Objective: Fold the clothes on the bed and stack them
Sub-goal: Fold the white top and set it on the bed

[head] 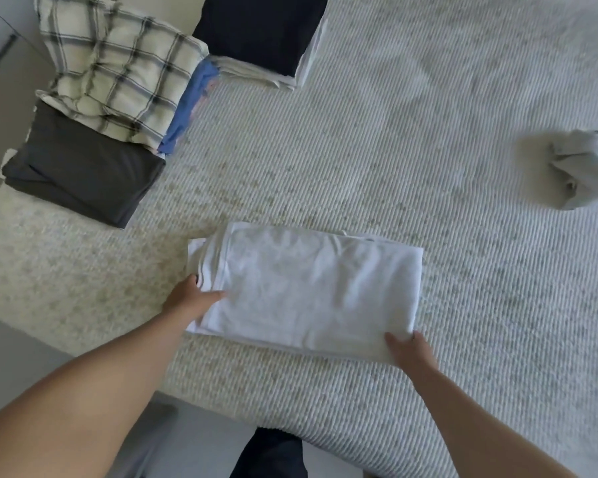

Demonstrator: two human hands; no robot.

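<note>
Bedspread (428,139), pale, ribbed, filling most of view. Far left, near bed edge: folded dark grey garment (80,167), flat. Just behind it, touching: folded plaid cloth (118,74), cream w/ dark checks, on top of a blue garment (190,101) peeking out at its right side. Behind-right of that: black folded garment (259,29) on a stack of white folded items (256,72).

Centre, near front edge of bed: folded white garment (311,291), flat rectangle, long axis running left-right w/ slight tilt, right end a bit nearer the person. Layers showing at left end.

Left hand (190,296) at garment's left end, arm reaching in from lower left, thumb on top of cloth, fingers tucked at/under the edge – gripping it. Right hand (408,350) at near-right corner, arm from lower right, fingertips curled over the corner, holding it.

Far right: crumpled light grey garment (584,167), unfolded, well apart from the rest.
</note>
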